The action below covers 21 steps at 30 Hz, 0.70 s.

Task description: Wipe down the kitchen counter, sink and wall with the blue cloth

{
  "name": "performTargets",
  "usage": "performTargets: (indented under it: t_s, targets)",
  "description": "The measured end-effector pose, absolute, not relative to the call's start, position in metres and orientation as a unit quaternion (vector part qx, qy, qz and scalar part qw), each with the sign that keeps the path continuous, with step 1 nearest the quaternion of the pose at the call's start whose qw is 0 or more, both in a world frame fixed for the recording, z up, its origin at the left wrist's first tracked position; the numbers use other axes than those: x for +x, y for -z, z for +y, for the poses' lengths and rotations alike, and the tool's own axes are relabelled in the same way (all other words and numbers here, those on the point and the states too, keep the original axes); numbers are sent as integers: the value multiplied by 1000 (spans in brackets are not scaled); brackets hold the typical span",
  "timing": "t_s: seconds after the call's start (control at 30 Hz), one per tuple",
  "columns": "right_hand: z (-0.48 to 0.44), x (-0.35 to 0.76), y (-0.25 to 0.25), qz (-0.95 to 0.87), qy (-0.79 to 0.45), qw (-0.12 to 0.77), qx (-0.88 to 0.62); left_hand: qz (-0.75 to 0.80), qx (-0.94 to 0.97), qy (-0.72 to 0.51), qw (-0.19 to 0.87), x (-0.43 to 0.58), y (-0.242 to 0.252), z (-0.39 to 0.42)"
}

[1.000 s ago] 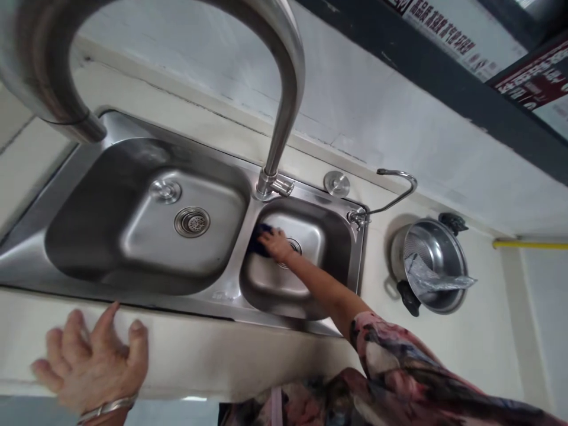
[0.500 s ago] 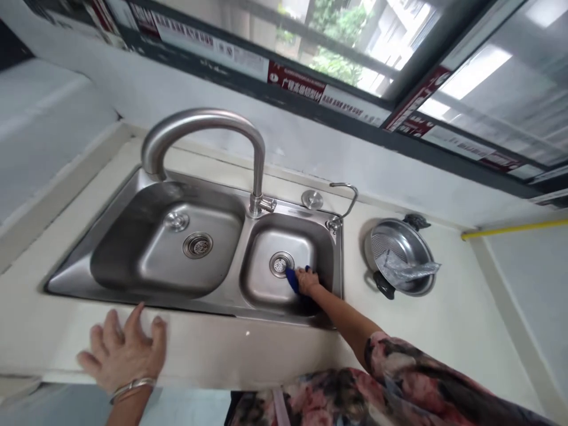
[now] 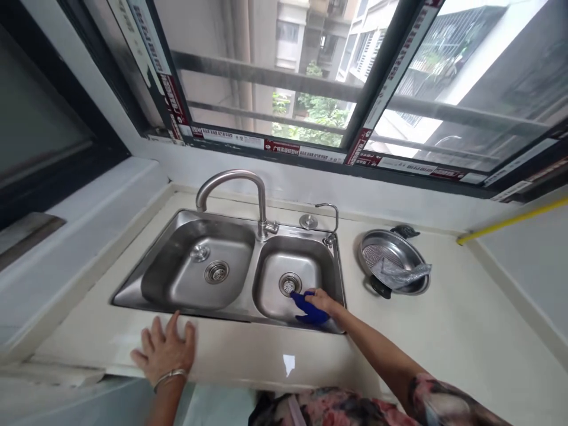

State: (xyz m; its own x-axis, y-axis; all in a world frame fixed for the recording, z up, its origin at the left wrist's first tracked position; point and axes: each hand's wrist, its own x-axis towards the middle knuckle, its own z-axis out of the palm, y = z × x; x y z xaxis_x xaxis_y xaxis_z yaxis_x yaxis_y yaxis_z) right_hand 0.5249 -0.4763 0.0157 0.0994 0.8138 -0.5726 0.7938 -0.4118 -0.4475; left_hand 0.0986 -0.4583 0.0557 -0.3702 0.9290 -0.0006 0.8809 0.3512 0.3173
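Observation:
A blue cloth [image 3: 312, 311] hangs from my right hand [image 3: 320, 300], whose fingers are closed on its upper edge. Cloth and hand are over the smaller, right bowl of the steel double sink [image 3: 247, 307], just to the right of its drain [image 3: 290, 285]. My left hand [image 3: 167, 350], with a bracelet at the wrist, rests on the pale counter in front of the larger bowl. Its fingers are spread and nothing is in them. A curved steel faucet [image 3: 261, 204] stands behind the divider between the bowls.
Right of the sink sits a steel pot [image 3: 370, 242] with dark handles and a clear plastic bag [image 3: 402, 275]. A thin spout [image 3: 336, 219] and a round steel lid [image 3: 308, 221] are at the back rim. A yellow pipe [image 3: 515, 222] runs along the right wall, below the window.
The view has tilted up, showing more window. My right hand has lifted the blue cloth, and more of it hangs free. My left hand stays spread on the counter.

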Motion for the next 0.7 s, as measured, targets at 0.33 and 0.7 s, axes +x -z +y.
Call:
performTargets:
  t_s: [0.33, 0.7]
  targets:
    - [-519, 555, -62, -550, -272, 170, -771, 798, 583, -133, 79, 92, -42, -461]
    - [-563, 609, -33, -549, 16, 312, -775, 629, 759, 52, 157, 160, -36, -404]
